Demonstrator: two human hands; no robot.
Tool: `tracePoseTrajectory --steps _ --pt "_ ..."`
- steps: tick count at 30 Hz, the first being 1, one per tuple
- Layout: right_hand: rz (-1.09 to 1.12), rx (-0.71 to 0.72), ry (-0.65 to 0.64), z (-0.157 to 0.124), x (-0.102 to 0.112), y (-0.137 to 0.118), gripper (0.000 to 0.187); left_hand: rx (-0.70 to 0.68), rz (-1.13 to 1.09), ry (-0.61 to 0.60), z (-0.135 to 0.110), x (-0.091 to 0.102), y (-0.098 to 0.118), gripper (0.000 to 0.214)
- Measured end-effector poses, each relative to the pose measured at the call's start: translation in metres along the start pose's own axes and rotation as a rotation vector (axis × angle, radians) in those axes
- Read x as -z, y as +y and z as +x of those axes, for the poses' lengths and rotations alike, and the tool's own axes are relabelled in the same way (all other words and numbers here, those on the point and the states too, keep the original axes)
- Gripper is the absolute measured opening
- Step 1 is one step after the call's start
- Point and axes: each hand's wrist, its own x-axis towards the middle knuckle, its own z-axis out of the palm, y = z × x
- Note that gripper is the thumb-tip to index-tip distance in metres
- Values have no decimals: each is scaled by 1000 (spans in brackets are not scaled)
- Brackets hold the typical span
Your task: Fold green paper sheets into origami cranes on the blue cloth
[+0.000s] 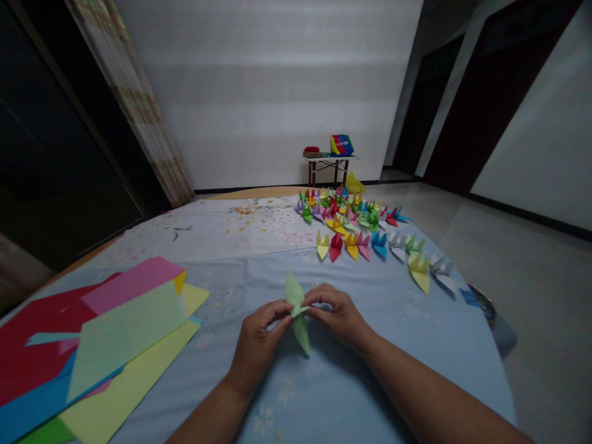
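A light green folded paper piece (297,311), long and pointed at both ends, is held upright over the blue sheet. My left hand (259,342) pinches its middle from the left with thumb and fingers closed. My right hand (337,313) pinches it from the right in the same way. Both forearms reach in from the bottom edge.
Large coloured paper sheets (97,345) in red, pink, green, yellow and blue are stacked at the left. Several finished paper cranes (356,225) in many colours stand in rows at the far right of the blue floral bedsheet (370,370). A small table (327,168) stands by the back wall.
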Motion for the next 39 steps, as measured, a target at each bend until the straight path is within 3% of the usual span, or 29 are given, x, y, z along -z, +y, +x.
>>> tracePoseTrajectory --steps 7,16,23,29,39 --pt "-42 -49 -5 0 -1 -2 8 83 -126 -4 1 -1 8 9" --pt "-16 -72 -20 1 -2 -4 9 226 -252 15 2 -4 3 10" --pt "-9 -206 20 -1 -8 -6 12 376 -407 68 4 -9 8 16" --pt "252 -360 88 0 -15 -2 24 498 -599 105 5 -13 10 39" --pt "495 -482 52 2 -15 -5 39 583 -728 5 6 -12 9 36"
